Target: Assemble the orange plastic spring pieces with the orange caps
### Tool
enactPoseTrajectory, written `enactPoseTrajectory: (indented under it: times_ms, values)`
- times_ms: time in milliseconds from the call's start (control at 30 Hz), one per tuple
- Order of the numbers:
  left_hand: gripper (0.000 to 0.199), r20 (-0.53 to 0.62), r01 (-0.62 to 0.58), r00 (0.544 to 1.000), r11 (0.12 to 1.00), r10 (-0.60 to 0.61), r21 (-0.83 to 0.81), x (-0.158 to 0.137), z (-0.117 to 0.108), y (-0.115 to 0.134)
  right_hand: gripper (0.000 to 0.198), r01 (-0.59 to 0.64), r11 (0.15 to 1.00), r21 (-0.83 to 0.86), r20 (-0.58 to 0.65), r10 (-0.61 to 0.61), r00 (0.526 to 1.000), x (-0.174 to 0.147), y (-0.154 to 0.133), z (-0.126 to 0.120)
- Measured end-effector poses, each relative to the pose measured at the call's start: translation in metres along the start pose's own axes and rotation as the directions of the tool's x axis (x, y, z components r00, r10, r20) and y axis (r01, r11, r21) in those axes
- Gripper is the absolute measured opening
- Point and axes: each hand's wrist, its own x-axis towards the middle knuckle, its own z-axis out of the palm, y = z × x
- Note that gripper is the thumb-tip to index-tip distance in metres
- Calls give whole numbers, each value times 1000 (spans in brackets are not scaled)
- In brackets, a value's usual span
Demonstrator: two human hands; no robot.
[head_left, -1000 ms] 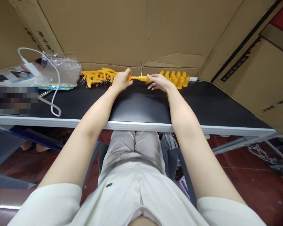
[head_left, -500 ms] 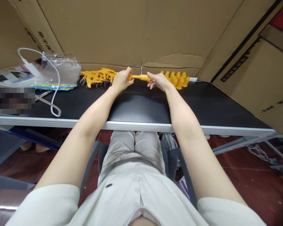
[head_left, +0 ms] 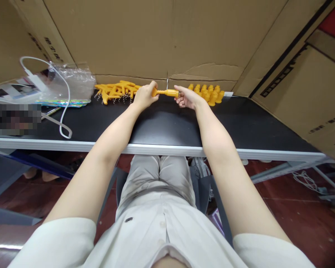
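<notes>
A yellow corkscrew (head_left: 162, 92) lies level between my two hands above the table. My left hand (head_left: 145, 94) is closed around its handle end, most of which the fingers hide. The ribbed yellow sleeve (head_left: 171, 93) covers the corkscrew's other end. At that end, my right hand (head_left: 187, 98) has its thumb above and curled fingers below, pinching near the sleeve's rim; the exact contact is partly hidden. Left of my left hand lies a pile of yellow corkscrew handles (head_left: 117, 90) with bare metal spirals. Several yellow sleeves (head_left: 211, 94) stand upright in rows beyond my right hand.
Cardboard walls (head_left: 167, 41) close off the back and sides. On the left of the black table (head_left: 167, 126) are a clear plastic bag (head_left: 75, 76) and a white cable (head_left: 69, 96). The table's metal front edge (head_left: 167, 149) lies under my forearms.
My right hand has shifted slightly at the sleeve's end, its fingers more curled and the rim more visible. My left hand keeps its hold, nearly still.
</notes>
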Motion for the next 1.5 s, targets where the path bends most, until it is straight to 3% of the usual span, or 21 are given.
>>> enactPoseTrajectory:
  times_ms: [233,433,500,533,567,633,700,767,867,1033,1167,1500]
  values:
    - [55,25,-6,1000,1000,6,5,-5,-5,5,53,-29,995,95,-3,30,1000,-1,1,0]
    - [79,138,-30,990,999,33,-28,-7,-5,-1,26,77,967,244,-72,-61,996,8,6,11]
    - [87,167,-21,985,999,29,-50,-7,-4,-5,12,172,975,141,-173,-147,974,13,10,16]
    - [89,171,-18,985,998,29,-61,-6,-2,-7,5,224,975,9,-227,-216,950,16,13,19]
    - [90,169,-18,985,997,30,-73,-5,-1,-10,11,261,949,-175,-264,-300,917,17,16,22]
    - [88,158,-25,987,995,40,-95,-3,3,-16,30,246,773,-584,-224,-445,867,18,23,26]
    - [83,147,-38,988,993,55,-112,-2,7,-22,39,180,503,-845,-91,-468,879,17,28,30]
    - [78,145,-46,987,992,63,-116,0,11,-25,44,138,309,-941,0,-408,913,15,31,33]
    - [75,164,-42,985,995,57,-94,1,12,-24,55,110,194,-975,34,-357,934,12,32,37]
    - [73,196,-40,979,998,48,-45,0,8,-18,65,121,164,-979,46,-400,916,15,29,30]
    - [68,198,-37,979,999,43,-38,1,7,-17,62,115,121,-986,47,-455,889,24,30,21]
    - [62,204,-5,979,998,18,-64,2,12,-23,53,-64,128,-990,-108,-371,922,37,38,10]
